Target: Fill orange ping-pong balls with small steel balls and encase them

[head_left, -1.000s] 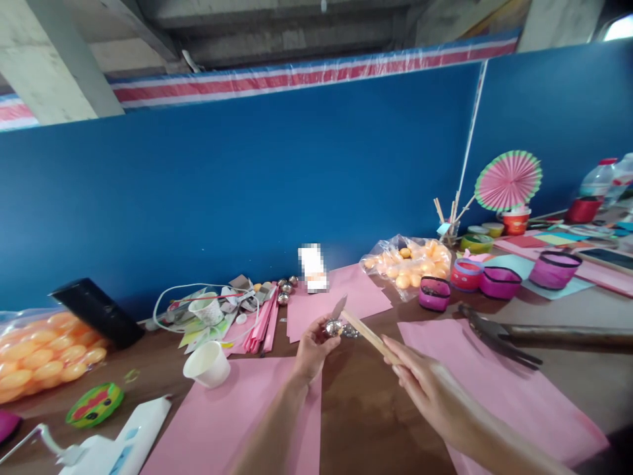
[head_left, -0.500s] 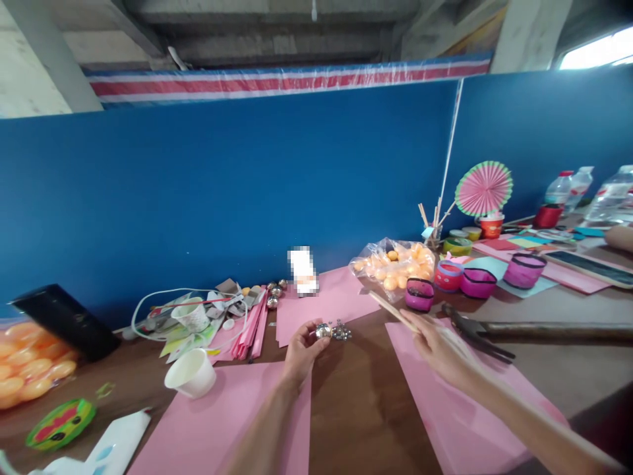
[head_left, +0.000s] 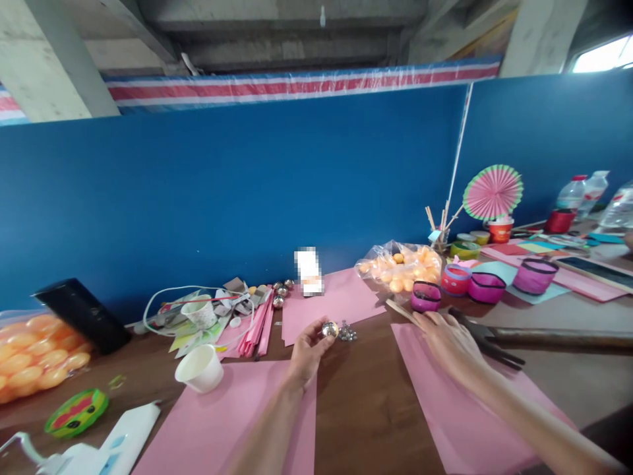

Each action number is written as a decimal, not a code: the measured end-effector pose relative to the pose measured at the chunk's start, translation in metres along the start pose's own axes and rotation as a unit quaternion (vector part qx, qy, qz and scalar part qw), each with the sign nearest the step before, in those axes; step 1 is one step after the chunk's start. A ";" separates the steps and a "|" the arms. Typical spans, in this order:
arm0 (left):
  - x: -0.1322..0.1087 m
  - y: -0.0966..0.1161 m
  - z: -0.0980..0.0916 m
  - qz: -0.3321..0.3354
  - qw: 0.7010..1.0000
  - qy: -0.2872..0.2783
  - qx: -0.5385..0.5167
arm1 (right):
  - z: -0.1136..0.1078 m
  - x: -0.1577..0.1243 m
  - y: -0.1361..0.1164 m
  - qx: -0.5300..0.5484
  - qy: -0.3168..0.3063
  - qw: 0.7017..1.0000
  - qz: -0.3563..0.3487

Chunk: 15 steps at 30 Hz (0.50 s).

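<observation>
My left hand pinches a shiny metal ball between thumb and fingers, a little above the brown table. Just right of the ball lies a small heap of silvery metal bits. My right hand is low over the corner of a pink sheet, its fingers on a thin wooden stick that points away to the left. The palm hides the near part of the stick. Beside that hand lies a hammer with a dark claw head and wooden handle.
More metal balls sit by folded pink strips. A white paper cup stands on the left pink paper. Purple fabric cups, a bag of orange balls and a pink paper fan occupy the right. A blue partition rises behind.
My right hand has lowered toward the table with the stick, and less of the stick shows. The left hand still holds the metal ball. The whole view has shifted slightly.
</observation>
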<state>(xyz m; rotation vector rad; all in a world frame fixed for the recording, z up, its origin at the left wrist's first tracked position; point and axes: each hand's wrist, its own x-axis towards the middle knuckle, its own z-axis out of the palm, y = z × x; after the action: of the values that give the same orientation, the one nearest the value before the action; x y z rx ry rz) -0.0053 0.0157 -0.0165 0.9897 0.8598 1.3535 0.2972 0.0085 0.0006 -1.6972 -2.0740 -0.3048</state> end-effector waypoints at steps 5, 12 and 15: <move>-0.002 0.005 0.005 -0.008 0.997 0.025 -0.066 | -0.001 0.013 -0.034 0.099 -0.021 0.992 -0.071; -0.002 0.009 0.006 -0.022 0.993 0.040 -0.109 | 0.017 0.049 -0.092 0.175 -0.112 0.973 -0.096; 0.000 0.007 0.003 -0.017 0.989 0.059 -0.131 | 0.031 0.069 -0.101 0.179 -0.111 0.974 -0.084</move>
<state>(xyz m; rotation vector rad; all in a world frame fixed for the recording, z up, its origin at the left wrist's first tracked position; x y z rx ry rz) -0.0052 0.0148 -0.0087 0.6948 0.7590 1.4639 0.1824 0.0598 0.0160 -1.3949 -2.2709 0.2086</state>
